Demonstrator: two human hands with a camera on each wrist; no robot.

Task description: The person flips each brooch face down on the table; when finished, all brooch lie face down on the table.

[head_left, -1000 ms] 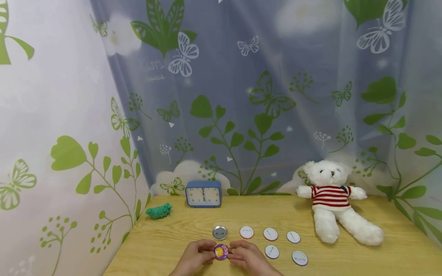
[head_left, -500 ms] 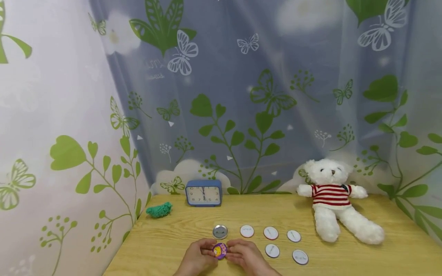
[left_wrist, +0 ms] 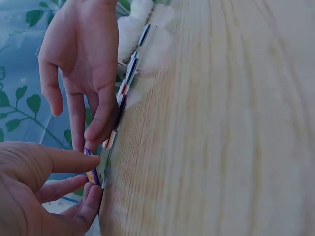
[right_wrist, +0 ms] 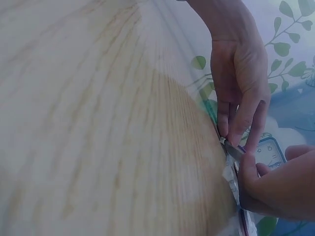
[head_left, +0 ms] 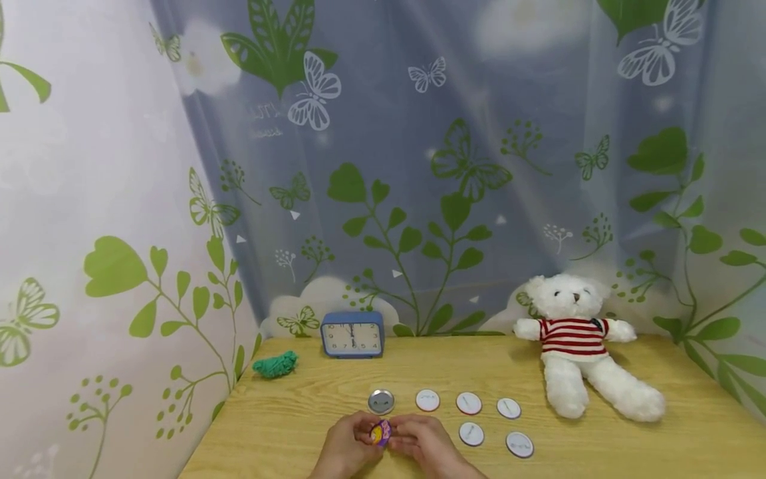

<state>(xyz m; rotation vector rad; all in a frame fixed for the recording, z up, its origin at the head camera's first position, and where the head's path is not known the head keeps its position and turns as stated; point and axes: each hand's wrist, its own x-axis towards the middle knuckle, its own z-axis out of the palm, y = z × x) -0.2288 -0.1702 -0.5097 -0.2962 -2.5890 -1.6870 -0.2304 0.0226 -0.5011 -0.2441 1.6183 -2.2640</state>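
A purple round pin badge [head_left: 380, 432] with a yellow figure is held between my two hands near the table's front, tilted with its picture side partly showing. My left hand [head_left: 349, 444] pinches its left side between thumb and fingers. On the opposite edge, my right hand [head_left: 423, 440] holds it with its fingertips. From the left wrist, the badge [left_wrist: 92, 169] appears nearly edge-on, just above the tabletop. Just behind the hands lies a silver-backed badge [head_left: 381, 402], pin side up. Several white-backed badges [head_left: 469, 403] lie face down to the right.
A blue alarm clock [head_left: 352, 334] stands at the back left, beside a green yarn bundle [head_left: 275, 364]. On the right sits a white teddy bear [head_left: 574, 346] in a striped shirt. A printed curtain [head_left: 389, 166] hangs behind the wooden table [head_left: 269, 426].
The purple badge has shifted slightly left and up between my hands and turned from nearly flat to more tilted. My right hand has followed it left. The other badges stay put.
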